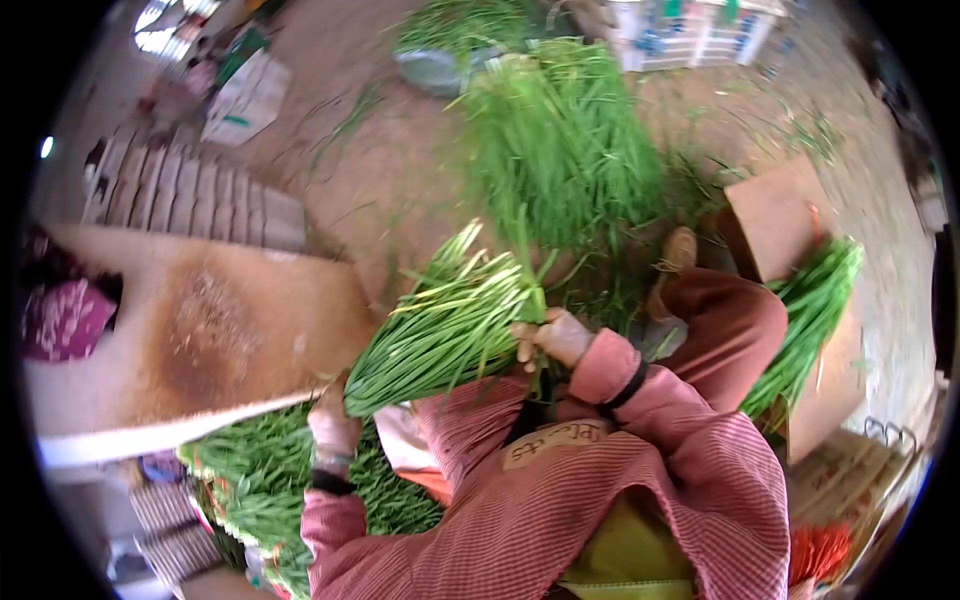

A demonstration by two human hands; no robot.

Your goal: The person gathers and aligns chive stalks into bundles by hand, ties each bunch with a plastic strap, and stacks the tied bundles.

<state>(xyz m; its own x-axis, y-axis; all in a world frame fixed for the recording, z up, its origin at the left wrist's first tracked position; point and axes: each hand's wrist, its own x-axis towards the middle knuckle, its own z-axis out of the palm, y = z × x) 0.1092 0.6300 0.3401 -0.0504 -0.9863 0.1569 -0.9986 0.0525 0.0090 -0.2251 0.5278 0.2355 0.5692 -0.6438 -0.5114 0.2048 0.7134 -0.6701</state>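
A large bunch of long green stalks (440,325) with paler ends lies across my lap. My left hand (334,420), in a pale glove, is at the bunch's lower left end, its fingers partly hidden by the stalks. At the other end my right hand (560,338), also gloved, has its fingers closed round some green stalks that hang by the bunch. Beyond my hands a big heap of loose green stalks (560,150) rests near the floor, its near part blurred.
A stained board (210,330) is at the left, with stacked greens (260,470) below it. At the right, tied greens (815,310) lie on cardboard (780,215). White crates (690,35) and a basin (435,72) stand at the far side. Red ties (818,552) are at the lower right.
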